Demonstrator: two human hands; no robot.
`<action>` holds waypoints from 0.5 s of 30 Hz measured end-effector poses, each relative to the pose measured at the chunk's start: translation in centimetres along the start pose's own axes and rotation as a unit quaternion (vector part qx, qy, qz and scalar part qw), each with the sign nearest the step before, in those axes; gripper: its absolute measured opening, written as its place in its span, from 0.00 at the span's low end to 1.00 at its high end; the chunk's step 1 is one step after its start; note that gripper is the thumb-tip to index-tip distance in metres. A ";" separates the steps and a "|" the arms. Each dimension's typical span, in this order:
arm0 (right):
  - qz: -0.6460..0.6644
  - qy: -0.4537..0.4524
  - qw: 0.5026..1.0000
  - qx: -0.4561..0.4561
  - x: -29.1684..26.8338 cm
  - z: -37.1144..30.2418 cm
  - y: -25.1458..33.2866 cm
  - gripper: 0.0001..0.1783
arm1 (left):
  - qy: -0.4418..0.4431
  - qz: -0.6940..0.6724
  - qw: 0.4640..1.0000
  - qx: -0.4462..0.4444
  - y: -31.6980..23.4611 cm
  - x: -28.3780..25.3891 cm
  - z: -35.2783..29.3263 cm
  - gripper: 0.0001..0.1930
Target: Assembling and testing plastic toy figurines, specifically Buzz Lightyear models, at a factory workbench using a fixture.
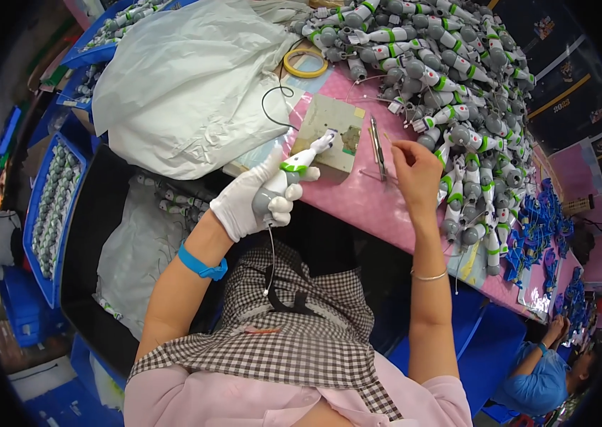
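My left hand [251, 196], in a white glove, is closed round a toy arm [276, 192] in grey, white and green. The toy arm's small white hand points up and away, over a grey metal block [326, 117]. From its grey round end a thin wire [272, 256] hangs down over my lap. My bare right hand [418, 174] is above the pink table to the right, fingers curled and pinched together; whether something small is between them I cannot make out. Beside its fingertips lie a slim pen-like tool [378, 146] and a thin rod.
A large heap of similar toy arms [450, 78] covers the table's right side, with blue parts [539, 228] beyond. Left are white plastic sheeting [194, 85], a yellow tape roll [306, 62], a blue tray of parts [55, 206] and a black bin [101, 285]. Another person [543, 377] sits lower right.
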State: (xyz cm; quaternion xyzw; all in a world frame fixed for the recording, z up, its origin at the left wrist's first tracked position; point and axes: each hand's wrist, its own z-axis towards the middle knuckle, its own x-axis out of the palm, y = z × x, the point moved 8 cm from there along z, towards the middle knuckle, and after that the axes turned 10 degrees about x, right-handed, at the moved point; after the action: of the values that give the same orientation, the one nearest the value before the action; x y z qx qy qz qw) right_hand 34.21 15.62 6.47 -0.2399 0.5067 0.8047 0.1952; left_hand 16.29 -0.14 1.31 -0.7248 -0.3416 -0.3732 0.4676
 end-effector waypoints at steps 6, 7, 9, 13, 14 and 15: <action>-0.212 -0.064 0.953 -0.206 0.6 -0.7 0.3 0.07 | 0.083 -0.011 0.996 -0.016 0.0 1.8 0.0 0.38; -0.186 -0.100 0.948 -0.237 -0.3 -1.0 1.5 0.08 | 0.081 -0.009 0.997 -0.016 -0.2 2.8 -0.2 0.38; -0.029 0.041 0.997 -0.063 -0.3 -0.4 1.7 0.11 | 0.013 0.301 0.953 0.004 -1.2 2.6 -0.8 0.28; 0.447 0.545 0.672 0.229 3.8 -6.7 6.3 0.22 | 0.109 0.669 0.723 0.130 -3.3 5.7 -2.2 0.23; 0.503 0.560 0.622 0.218 3.6 -8.0 7.3 0.21 | 0.160 0.739 0.630 0.177 -3.5 7.5 -2.3 0.20; 0.555 0.573 0.567 0.205 3.4 -9.4 8.0 0.19 | 0.187 0.774 0.590 0.133 -3.4 8.5 -2.2 0.21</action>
State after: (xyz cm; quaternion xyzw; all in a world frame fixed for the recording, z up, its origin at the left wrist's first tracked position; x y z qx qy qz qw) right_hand 28.77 4.04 6.78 -0.2756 0.6970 0.3235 -0.5775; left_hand 17.08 0.11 10.65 -0.5599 0.3971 0.0512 0.7254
